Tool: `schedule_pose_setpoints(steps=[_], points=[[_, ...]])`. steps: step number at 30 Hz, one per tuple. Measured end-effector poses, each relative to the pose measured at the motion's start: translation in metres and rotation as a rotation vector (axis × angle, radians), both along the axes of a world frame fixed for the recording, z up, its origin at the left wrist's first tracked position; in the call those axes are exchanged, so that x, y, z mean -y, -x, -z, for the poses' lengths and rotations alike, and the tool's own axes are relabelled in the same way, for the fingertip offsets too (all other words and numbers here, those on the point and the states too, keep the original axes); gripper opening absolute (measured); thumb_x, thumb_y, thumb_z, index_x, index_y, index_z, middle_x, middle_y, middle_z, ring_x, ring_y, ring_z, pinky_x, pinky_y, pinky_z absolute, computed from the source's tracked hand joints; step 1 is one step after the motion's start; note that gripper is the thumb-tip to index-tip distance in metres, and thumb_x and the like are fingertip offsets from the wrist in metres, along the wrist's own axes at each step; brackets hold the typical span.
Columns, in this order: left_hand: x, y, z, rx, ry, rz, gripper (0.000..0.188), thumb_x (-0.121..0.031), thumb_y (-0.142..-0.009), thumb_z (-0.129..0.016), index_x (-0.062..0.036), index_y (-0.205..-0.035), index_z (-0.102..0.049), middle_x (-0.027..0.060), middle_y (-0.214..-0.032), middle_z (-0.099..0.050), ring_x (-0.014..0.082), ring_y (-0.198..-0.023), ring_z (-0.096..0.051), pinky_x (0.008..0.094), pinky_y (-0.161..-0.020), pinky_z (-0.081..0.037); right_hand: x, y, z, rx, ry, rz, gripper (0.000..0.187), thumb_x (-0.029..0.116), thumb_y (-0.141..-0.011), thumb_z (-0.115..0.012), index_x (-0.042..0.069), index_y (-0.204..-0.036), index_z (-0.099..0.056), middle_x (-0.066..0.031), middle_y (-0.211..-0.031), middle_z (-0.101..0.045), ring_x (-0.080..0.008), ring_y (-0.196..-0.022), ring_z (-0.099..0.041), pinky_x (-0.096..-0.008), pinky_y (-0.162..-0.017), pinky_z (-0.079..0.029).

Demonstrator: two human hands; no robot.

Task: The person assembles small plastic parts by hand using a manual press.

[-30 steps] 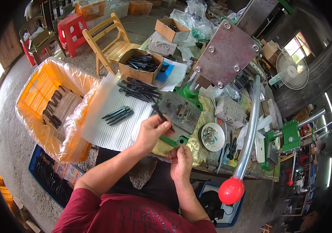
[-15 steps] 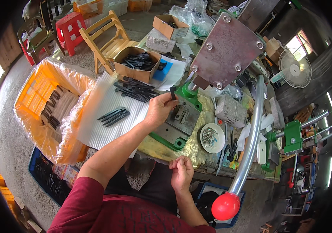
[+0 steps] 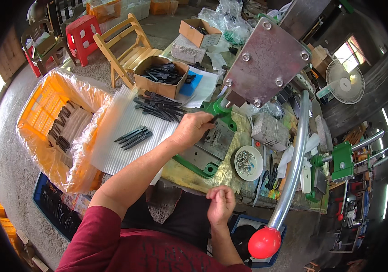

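Note:
My left hand (image 3: 193,129) pinches a slim black piece (image 3: 214,119) over the steel bed (image 3: 210,145) of a green lever press (image 3: 208,169). Its fingers hide most of that piece. Close to the table's front edge hangs my right hand (image 3: 221,206), fingers curled together; whatever they may hold is too small to make out. A white bowl (image 3: 258,157) of small metal pins sits right of the press. On white foam sheeting (image 3: 108,149) to the left lie a pile of similar black pieces (image 3: 157,107) and a short row of them (image 3: 133,137).
A long steel lever (image 3: 295,177) with a red ball knob (image 3: 264,242) rises at right, below a bolted metal plate (image 3: 267,63). A cardboard box (image 3: 140,80) of black pieces stands behind the foam. The plastic-lined orange crate (image 3: 35,113) is at far left; a concrete block (image 3: 271,128) sits beyond the bowl.
My left hand has moved right and lowered the black piece toward the press bed, turning it from upright. My right hand has shifted slightly right, its fingers still curled.

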State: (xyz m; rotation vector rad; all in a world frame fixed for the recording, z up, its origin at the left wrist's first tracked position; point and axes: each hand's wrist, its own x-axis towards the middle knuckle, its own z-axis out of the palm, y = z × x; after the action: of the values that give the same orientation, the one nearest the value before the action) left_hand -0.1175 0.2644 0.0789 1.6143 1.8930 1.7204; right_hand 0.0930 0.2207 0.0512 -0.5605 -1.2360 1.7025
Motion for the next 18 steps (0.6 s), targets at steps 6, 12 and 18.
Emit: schedule_pose_setpoints(steps=[6, 12, 18], points=[[-0.004, 0.002, -0.001, -0.079, -0.025, 0.047, 0.013, -0.005, -0.067, -0.060, 0.0007, -0.078, -0.055, 0.0135, -0.069, -0.054, 0.0289, -0.065, -0.053, 0.0323, -0.057, -0.043, -0.035, -0.015, -0.050, -0.085, -0.540, 0.311, 0.016, 0.017, -0.082, -0.044, 0.002, -0.079, -0.044, -0.0096, -0.066, -0.047, -0.0179, -0.060, -0.044, -0.0293, -0.056, -0.038], [-0.003, 0.004, 0.003, -0.057, -0.032, 0.043, 0.013, -0.005, -0.067, -0.060, 0.0008, -0.078, -0.056, 0.0141, -0.069, -0.054, 0.0295, -0.066, -0.053, 0.0333, -0.058, -0.042, -0.024, -0.010, -0.140, -0.115, -0.912, 0.566, 0.018, 0.024, -0.084, -0.042, 0.007, -0.082, -0.046, -0.0085, -0.072, -0.048, -0.0216, -0.075, -0.048, -0.0351, -0.063, -0.039], [-0.006, 0.001, 0.002, -0.041, -0.062, 0.046, 0.014, -0.005, -0.067, -0.060, 0.0014, -0.078, -0.055, 0.0150, -0.069, -0.053, 0.0304, -0.067, -0.053, 0.0347, -0.059, -0.042, 0.011, 0.001, -0.189, 0.121, -1.520, 0.234, 0.030, 0.041, -0.081, -0.044, 0.011, -0.077, -0.048, -0.0032, -0.070, -0.053, -0.0209, -0.060, -0.053, -0.0343, -0.058, -0.040]])
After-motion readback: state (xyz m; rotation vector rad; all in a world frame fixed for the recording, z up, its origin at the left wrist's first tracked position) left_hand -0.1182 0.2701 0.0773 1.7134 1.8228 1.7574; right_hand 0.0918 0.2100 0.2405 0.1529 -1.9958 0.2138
